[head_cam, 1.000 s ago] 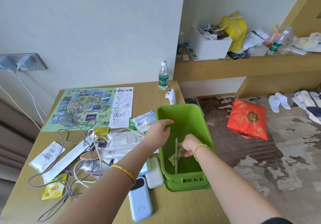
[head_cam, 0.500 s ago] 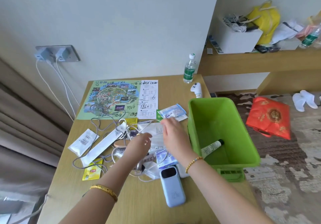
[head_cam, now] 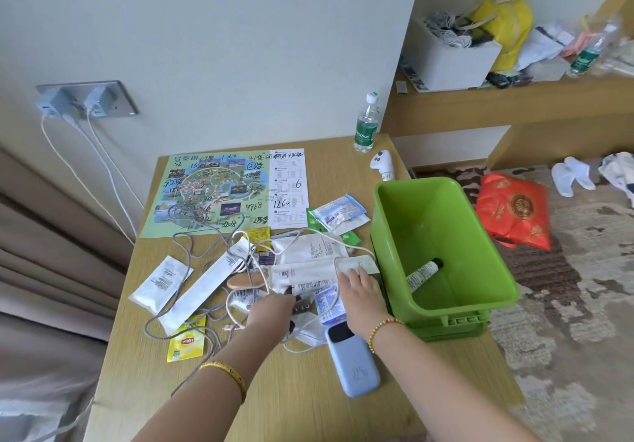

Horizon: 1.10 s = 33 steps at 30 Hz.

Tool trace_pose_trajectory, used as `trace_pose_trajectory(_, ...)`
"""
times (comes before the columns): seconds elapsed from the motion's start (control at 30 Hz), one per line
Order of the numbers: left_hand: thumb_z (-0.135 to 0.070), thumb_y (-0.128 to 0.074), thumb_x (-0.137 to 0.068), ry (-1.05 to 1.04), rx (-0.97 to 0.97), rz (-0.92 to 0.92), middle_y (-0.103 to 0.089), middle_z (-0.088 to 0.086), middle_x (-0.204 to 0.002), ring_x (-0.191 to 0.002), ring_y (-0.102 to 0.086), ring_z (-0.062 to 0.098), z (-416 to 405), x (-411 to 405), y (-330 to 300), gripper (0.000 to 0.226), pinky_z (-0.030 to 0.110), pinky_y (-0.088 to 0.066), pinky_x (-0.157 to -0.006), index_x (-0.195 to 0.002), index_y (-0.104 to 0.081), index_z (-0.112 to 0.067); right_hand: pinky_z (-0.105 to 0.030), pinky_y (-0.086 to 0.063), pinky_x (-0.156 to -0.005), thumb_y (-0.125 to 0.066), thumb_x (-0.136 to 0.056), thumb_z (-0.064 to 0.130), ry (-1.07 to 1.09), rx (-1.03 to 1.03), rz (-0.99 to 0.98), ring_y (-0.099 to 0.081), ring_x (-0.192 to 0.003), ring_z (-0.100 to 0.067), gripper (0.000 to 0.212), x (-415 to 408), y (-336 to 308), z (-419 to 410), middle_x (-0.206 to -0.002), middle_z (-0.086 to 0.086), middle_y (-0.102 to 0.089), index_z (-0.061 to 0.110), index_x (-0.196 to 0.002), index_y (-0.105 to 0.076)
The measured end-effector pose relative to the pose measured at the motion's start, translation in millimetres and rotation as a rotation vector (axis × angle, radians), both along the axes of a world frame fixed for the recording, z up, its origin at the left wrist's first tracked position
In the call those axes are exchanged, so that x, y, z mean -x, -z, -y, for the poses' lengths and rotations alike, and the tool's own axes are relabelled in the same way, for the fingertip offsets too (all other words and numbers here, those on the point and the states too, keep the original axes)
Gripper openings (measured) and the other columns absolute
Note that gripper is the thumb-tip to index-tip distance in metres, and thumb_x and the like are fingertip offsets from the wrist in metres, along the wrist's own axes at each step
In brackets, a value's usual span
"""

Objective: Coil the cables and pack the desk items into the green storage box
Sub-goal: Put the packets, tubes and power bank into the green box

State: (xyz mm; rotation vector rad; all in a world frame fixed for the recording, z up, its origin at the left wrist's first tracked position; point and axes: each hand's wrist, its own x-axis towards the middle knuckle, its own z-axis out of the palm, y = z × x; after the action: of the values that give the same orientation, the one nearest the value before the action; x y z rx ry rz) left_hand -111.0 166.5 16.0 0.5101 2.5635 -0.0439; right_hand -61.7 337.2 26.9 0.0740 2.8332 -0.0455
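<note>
The green storage box (head_cam: 404, 215) stands at the desk's right edge with a white tube with a black cap (head_cam: 423, 273) lying inside. Left of it is a pile of white packets (head_cam: 302, 253) tangled with a grey braided cable (head_cam: 187, 253) and a white cable (head_cam: 260, 263). My right hand (head_cam: 360, 290) lies flat on the packets beside the box, fingers straight. My left hand (head_cam: 271, 311) reaches into the pile with its fingers bent down over a small dark thing; its grip is hidden. A light blue power bank (head_cam: 353, 362) lies just in front of both hands.
A map sheet (head_cam: 209, 194), a water bottle (head_cam: 366, 126) and a small white device (head_cam: 382, 165) sit at the back of the desk. A yellow tea bag (head_cam: 187, 342) and white sachets (head_cam: 161, 284) lie left. Two chargers (head_cam: 68, 102) are plugged into the wall. A red bag (head_cam: 514, 211) is on the carpet.
Both hands left the green box and moved left onto the pile. The tube now lies in the box. My right hand has dropped nearer, flat on the packets.
</note>
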Motion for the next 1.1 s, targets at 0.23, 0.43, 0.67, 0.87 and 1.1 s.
trace_pose_trajectory(0.23, -0.020, -0.034, -0.098, -0.300, -0.352, -0.012, -0.062, 0.012, -0.091, -0.075, -0.056, 0.027, -2, 18, -12, 0.017, 0.034, -0.042, -0.061, -0.108, -0.042, -0.008, -0.037, -0.031, -0.102, -0.055, -0.077, 0.003, -0.040, -0.095, 0.039, -0.038, -0.116, -0.030, 0.046, 12, 0, -4, -0.125, -0.016, -0.039, 0.003, -0.121, -0.040)
trace_pose_trajectory(0.43, -0.014, -0.026, -0.096, -0.792, -0.833, 0.186, -0.051, 0.010, -0.076, -0.065, -0.049, 0.024, -5, 31, -28, 0.018, 0.034, -0.038, -0.061, -0.107, -0.038, -0.007, -0.037, -0.038, -0.096, -0.052, -0.082, 0.008, 0.043, -0.040, 0.078, -0.042, -0.115, -0.029, 0.041, 18, -6, -5, -0.125, -0.015, -0.042, 0.004, -0.120, -0.039)
trace_pose_trajectory(0.67, -0.042, -0.019, -0.098, -1.264, -1.287, 0.536, -0.051, 0.011, -0.067, -0.051, -0.048, 0.024, -17, 41, -47, 0.045, 0.031, -0.047, -0.055, -0.120, -0.042, -0.010, -0.037, -0.034, -0.096, -0.053, -0.081, 0.011, 0.075, -0.009, 0.141, -0.047, -0.114, -0.028, 0.046, 15, -6, -9, -0.124, -0.012, -0.049, 0.006, -0.124, -0.036)
trace_pose_trajectory(0.87, -0.011, -0.026, -0.099, -1.151, -1.322, 0.491, -0.052, 0.011, -0.076, -0.059, -0.052, 0.021, -38, 47, -72, 0.035, 0.033, -0.048, -0.052, -0.132, -0.033, -0.004, -0.036, -0.041, -0.094, -0.052, -0.085, 0.020, 0.113, 0.089, 0.229, -0.044, -0.119, -0.030, 0.047, 16, -37, -8, -0.129, -0.017, -0.045, 0.001, -0.126, -0.041)
trace_pose_trajectory(1.1, -0.019, -0.028, -0.099, -0.966, -1.394, 0.215, -0.052, 0.006, -0.073, -0.052, -0.049, 0.016, -79, 60, -124, 0.048, 0.023, -0.044, -0.040, -0.143, -0.016, -0.033, -0.026, -0.028, -0.045, -0.054, -0.082, 0.040, 0.237, 0.248, -0.020, -0.049, -0.066, -0.019, 0.035, 21, -144, -49, -0.072, 0.004, -0.048, 0.011, -0.099, -0.043)
